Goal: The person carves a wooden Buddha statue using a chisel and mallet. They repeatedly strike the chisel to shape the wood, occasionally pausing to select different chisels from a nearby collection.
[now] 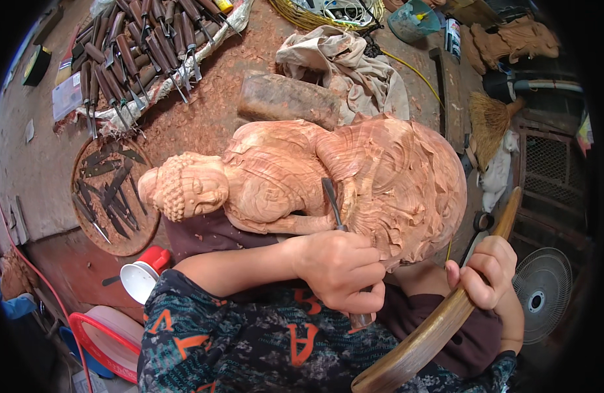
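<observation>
A carved reddish wooden seated figure lies on its back before me, its head with rows of curls to the left and its wide folded base to the right. My left hand is closed round the handle of a carving chisel, whose dark blade rests at the figure's middle, by the forearm and robe folds. The handle's butt sticks out below my fist. To the right, my right hand grips a long curved wooden club, held at a slant apart from the chisel.
Behind the figure lie a wooden block and a crumpled cloth. Many chisels are heaped at the far left, above a round board of small blades. A fan stands at right, a red-and-white cup at left.
</observation>
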Demonstrator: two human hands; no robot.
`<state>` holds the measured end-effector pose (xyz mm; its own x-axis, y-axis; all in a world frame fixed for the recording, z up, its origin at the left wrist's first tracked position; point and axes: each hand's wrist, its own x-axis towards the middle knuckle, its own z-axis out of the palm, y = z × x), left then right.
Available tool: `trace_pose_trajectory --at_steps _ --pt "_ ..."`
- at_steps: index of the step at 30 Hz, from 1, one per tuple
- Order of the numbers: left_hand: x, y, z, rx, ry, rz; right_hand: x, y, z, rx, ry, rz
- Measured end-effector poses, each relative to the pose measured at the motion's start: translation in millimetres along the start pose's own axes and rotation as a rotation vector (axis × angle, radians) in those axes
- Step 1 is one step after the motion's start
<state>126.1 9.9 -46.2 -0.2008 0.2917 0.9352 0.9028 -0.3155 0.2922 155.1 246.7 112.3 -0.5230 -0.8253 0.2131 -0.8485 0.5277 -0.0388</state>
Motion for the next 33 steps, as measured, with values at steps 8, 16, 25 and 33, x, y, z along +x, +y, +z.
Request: trace_pose_trajectory --at_steps 8,16,25,33 --pt "2.9 -0.9 3.3 0.036 0.051 -0.064 -8.6 -1.1 1.0 -0.053 -0.019 -0.009" --pt "0.8 -3.9 3.0 0.076 0.061 -0.045 -11.1 2.4 -1.1 -0.048 0.007 0.004" --pt "-4.2 -2.4 3.9 0.086 0.066 -0.033 -4.5 1.2 2.4 -0.108 -0.131 0.05" --pt "-2.8 -2.7 5.1 0.116 0.047 -0.027 -9.5 0.8 -2.0 -0.145 -0.15 0.082"
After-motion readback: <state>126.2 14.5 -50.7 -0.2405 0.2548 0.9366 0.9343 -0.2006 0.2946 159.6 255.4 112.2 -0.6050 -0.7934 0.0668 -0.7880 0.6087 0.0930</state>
